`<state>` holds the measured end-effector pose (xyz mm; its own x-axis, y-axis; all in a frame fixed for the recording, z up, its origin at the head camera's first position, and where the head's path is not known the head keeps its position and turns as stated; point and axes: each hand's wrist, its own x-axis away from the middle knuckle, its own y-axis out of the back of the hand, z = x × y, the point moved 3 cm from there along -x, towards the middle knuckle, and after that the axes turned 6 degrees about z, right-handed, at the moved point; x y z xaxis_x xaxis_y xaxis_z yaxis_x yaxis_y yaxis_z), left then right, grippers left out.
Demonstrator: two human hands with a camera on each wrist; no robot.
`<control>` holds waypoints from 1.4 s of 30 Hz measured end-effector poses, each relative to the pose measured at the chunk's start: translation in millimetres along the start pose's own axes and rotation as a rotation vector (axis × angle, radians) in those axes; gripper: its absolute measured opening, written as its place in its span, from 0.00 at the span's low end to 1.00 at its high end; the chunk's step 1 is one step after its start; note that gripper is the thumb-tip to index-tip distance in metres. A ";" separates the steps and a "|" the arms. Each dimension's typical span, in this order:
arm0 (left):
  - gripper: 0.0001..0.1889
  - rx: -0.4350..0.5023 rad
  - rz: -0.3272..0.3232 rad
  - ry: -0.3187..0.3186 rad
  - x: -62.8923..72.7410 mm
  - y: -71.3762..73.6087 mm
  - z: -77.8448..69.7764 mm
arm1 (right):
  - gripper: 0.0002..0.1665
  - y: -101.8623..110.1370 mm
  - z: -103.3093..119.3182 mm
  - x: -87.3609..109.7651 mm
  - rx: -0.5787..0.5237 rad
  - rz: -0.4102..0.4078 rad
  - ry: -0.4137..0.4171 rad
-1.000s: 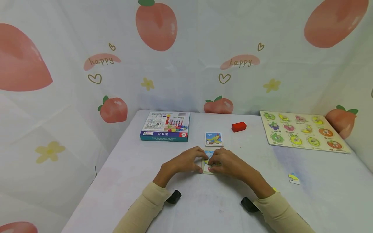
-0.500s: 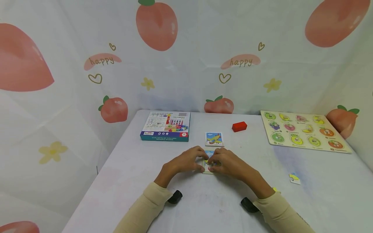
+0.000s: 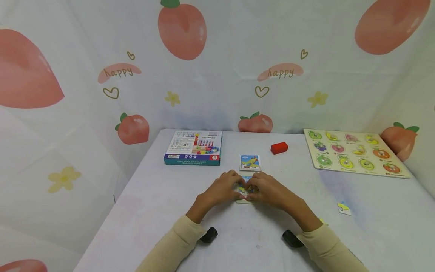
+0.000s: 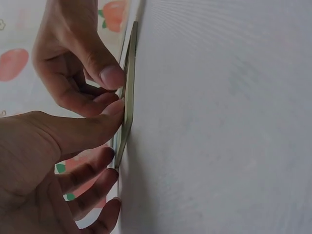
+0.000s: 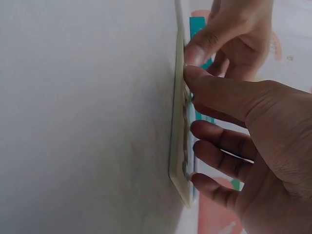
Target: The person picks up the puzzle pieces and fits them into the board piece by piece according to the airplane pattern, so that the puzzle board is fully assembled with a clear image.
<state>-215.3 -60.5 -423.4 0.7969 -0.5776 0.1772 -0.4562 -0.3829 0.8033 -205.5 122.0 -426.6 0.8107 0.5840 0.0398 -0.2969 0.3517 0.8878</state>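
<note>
Both hands meet over a small puzzle board (image 3: 243,200) lying flat on the counter (image 3: 163,196), near the middle and toward the person's side. Board is thin, pale wood, square-ish with a raised rim; blue and yellow picture pieces show between the fingers, most of the face hidden by the hands. From the wrist views its edge reads as a slim cream-coloured slab, flush on the counter.

Left hand (image 3: 222,189): thumb tip pressed down on the board's face, other fingers curled, tips touching the board's near edge. Nothing lifted.

Right hand (image 3: 268,190): thumb likewise pressed on the board's top surface, right beside the left thumb; remaining fingers bent, tips resting along the board's edge. Whether either hand pinches a loose piece cannot be told.

Around: a finished aeroplane picture card (image 3: 249,162) just beyond the hands. Red block (image 3: 279,147) farther back. Boxed bead toy (image 3: 193,152) back left. Fruit peg puzzle (image 3: 353,153) back right. One loose jigsaw piece (image 3: 343,207) with yellow on it, to the right, well apart from the board. Cream sleeves (image 3: 176,241) on both arms; dark wrist mounts below them.
</note>
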 end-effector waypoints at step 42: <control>0.21 -0.039 0.090 -0.147 -2.0 -4.1 -4.3 | 0.15 36.3 -88.2 179.7 0.037 -0.067 -0.126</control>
<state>-213.3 -54.7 -424.6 0.6857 -0.7084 0.1671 -0.5052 -0.2980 0.8099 -115.1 304.2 -427.6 0.8858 0.4626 0.0355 -0.2235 0.3584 0.9064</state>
